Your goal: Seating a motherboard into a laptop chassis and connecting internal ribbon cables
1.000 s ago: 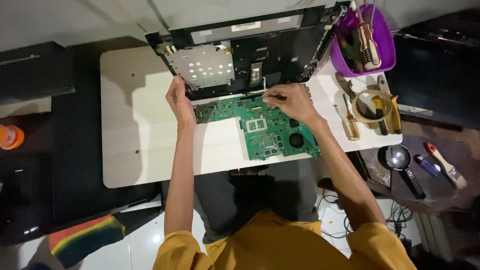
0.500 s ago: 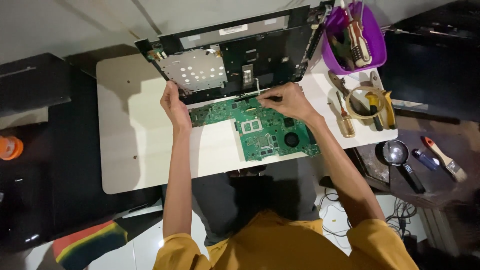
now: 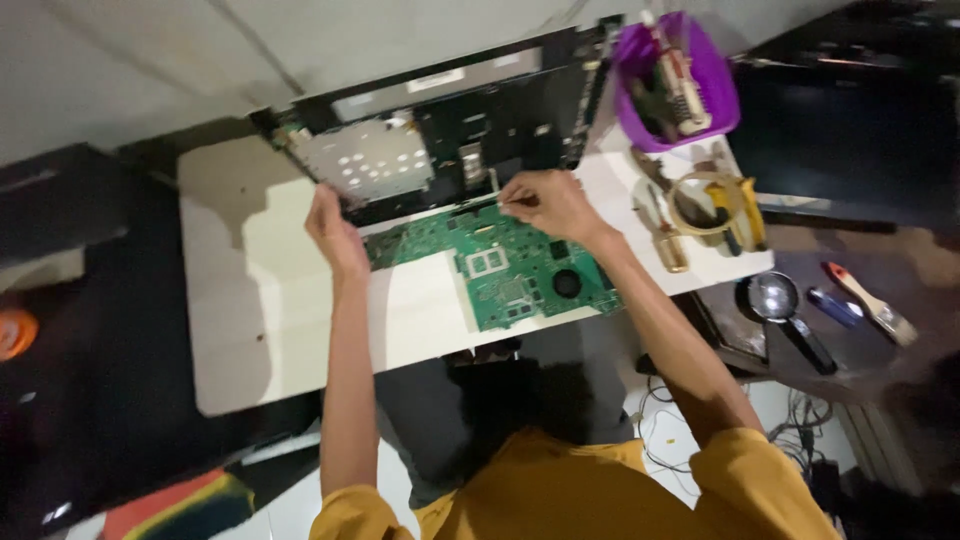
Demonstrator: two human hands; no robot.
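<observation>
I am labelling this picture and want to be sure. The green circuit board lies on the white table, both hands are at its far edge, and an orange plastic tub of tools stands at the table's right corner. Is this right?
Not quite: the plastic tub of tools is purple, not orange, as the head view shows. The green circuit board does lie on the white table, with the left hand and right hand at its far edge.

Green circuit board, purple tub, seemingly white table.
</observation>
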